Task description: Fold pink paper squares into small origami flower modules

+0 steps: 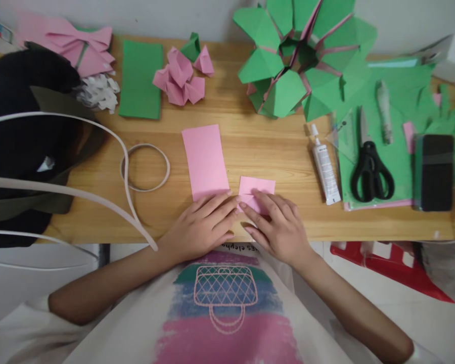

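A small folded piece of pink paper (257,185) lies near the table's front edge. My right hand (282,227) rests over its right side, fingers stretched out and pressing it to the wood. From the left, my left hand (202,225) reaches its fingertips to the paper's left edge, fingers extended and lying low. Part of the folded paper is hidden under my fingers. Just above my left hand is a pink rectangular sheet (206,159), its lower edge by the knuckles.
Behind stand a green-and-pink folded paper construction (288,96), pink folded pieces (180,76) and a green paper stack (140,78). To the right lie a glue tube (326,172), black-handled scissors (369,172) and a dark phone-like box (435,172). White cables (127,167) cross the left side.
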`<act>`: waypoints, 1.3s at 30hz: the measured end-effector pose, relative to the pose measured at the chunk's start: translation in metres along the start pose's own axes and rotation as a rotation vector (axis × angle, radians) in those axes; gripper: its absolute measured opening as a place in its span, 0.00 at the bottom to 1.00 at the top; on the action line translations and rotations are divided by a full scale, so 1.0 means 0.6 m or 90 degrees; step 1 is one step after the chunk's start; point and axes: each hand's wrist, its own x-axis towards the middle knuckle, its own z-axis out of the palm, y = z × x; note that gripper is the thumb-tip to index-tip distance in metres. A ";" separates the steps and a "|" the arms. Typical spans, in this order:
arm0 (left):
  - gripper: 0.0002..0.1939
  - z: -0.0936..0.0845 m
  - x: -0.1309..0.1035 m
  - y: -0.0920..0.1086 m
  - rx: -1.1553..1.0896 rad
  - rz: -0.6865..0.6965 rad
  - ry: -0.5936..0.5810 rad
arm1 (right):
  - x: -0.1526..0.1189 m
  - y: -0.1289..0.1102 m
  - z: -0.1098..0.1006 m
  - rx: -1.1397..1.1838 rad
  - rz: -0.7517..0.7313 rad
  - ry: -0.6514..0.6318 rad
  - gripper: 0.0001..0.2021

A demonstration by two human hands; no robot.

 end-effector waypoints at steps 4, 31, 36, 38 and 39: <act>0.19 -0.001 -0.001 -0.001 -0.005 -0.007 -0.014 | -0.002 0.000 0.002 0.005 0.007 -0.008 0.21; 0.20 -0.007 0.006 0.002 0.018 -0.006 -0.016 | -0.006 -0.008 0.010 -0.060 0.082 0.086 0.21; 0.21 -0.008 0.008 0.001 0.010 -0.002 -0.016 | -0.007 -0.012 0.015 -0.082 0.094 0.101 0.21; 0.21 -0.008 0.008 -0.001 0.001 0.000 -0.021 | -0.007 -0.013 0.016 -0.081 0.098 0.100 0.20; 0.21 -0.008 0.007 -0.001 -0.004 0.003 -0.024 | -0.007 -0.012 0.016 -0.080 0.100 0.098 0.20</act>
